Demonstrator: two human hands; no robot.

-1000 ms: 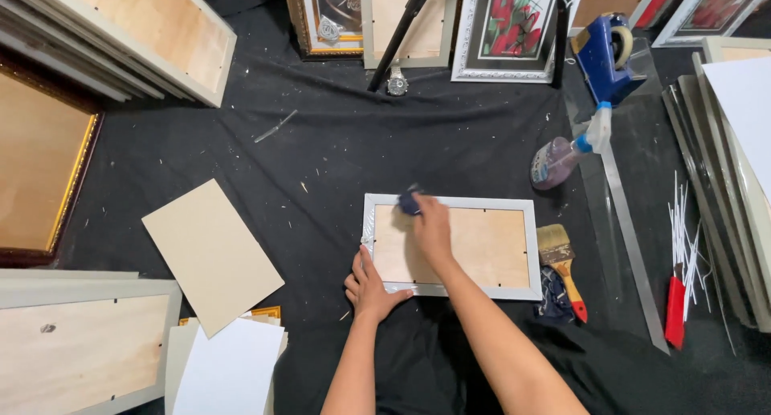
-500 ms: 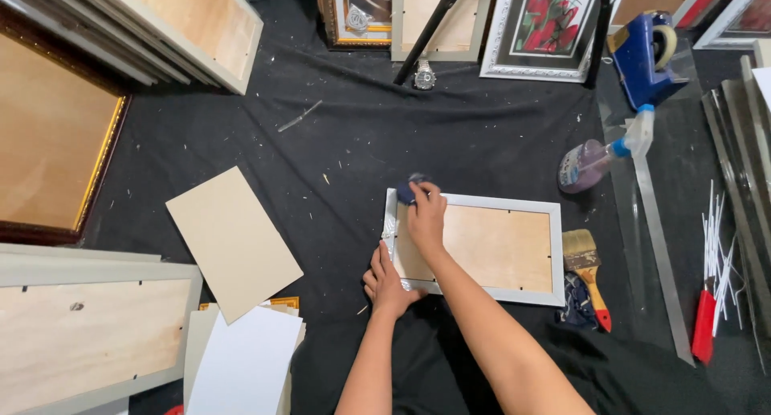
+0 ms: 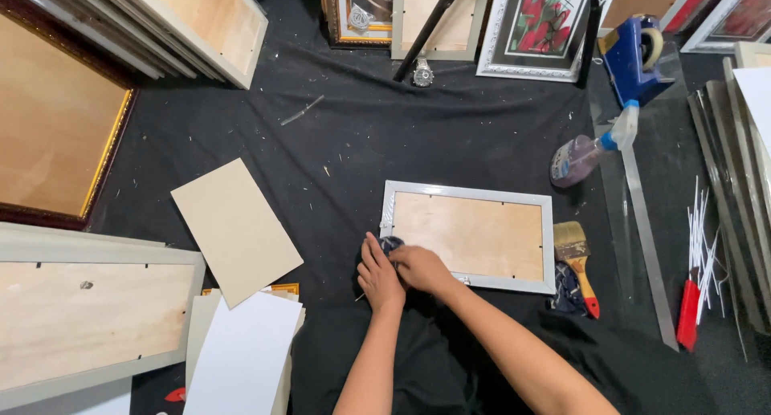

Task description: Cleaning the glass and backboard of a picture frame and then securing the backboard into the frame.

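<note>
On the black cloth-covered floor [image 3: 450,134], a small grey picture frame [image 3: 468,235] lies face down, its wooden backing up. At its lower-left corner the right hand [image 3: 422,269] seems closed on a dark cloth [image 3: 391,244]; the left hand [image 3: 377,275] rests beside it, fingers flat, holding nothing. Just right lie one paintbrush [image 3: 577,258], one spray bottle [image 3: 585,150] and one blue tape dispenser [image 3: 632,55]; a beige board [image 3: 235,229] lies left.
</note>
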